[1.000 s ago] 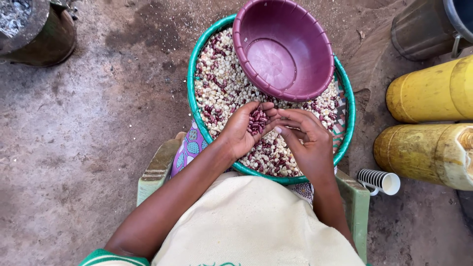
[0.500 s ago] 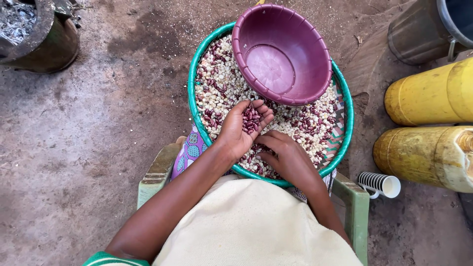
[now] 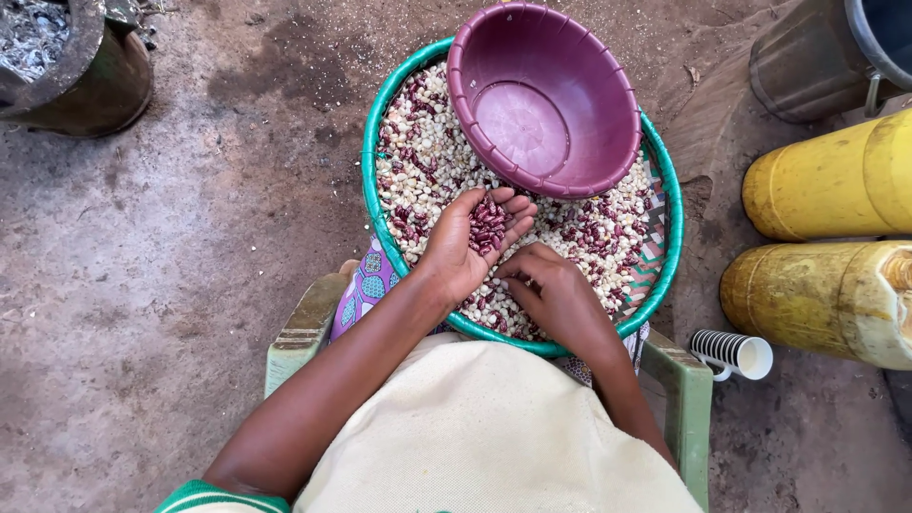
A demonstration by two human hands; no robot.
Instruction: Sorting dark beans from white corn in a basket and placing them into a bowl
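Observation:
A round green-rimmed tray rests on my lap, filled with mixed pale maize kernels and dark red beans. An empty purple plastic bowl sits tilted on the far side of the tray. My left hand is cupped palm up over the tray with a small heap of red beans in it. My right hand lies palm down on the grain just beside it, fingers curled and picking among the kernels at the near edge.
I sit on a green chair on bare earth. Two yellow jerrycans lie at the right, with a striped cup on its side near them. A dark pot of ash stands top left, a dark bucket top right.
My right hand has drawn back from beside the cupped left palm toward the near edge of the tray. The left hand stays cupped with the red beans.

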